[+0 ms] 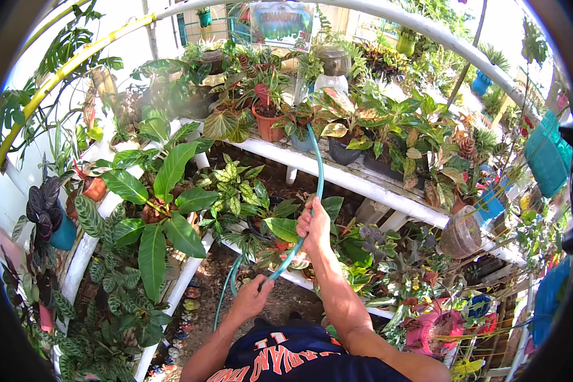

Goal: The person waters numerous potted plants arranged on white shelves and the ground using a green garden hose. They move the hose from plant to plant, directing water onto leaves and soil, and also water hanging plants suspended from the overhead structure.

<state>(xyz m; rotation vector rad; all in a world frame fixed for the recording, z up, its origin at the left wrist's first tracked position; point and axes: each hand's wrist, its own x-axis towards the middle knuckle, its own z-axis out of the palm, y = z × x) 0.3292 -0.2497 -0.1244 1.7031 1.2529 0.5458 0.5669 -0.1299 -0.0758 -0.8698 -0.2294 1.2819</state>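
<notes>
A teal garden hose (320,167) runs through both hands. My right hand (313,222) is wrapped around it higher up, thumb along the hose. Lower and to the left, my left hand (252,297) grips the same hose, which loops down behind that hand towards the ground. The hose's upper end reaches a small reddish-green plant (300,118) in a blue-grey pot (304,141) on the white-edged shelf (334,173). Whether water comes out of it cannot be made out. Beside that pot stands an orange pot (268,125) with a red-and-green plant.
A large-leaved plant (164,205) spreads over the left shelf rail (179,281). Right of me are a clear plastic pot (460,233), a pink pot (433,332) and a hanging teal container (547,153). A curved white pipe (439,31) arches overhead; a sign (282,26) bears writing.
</notes>
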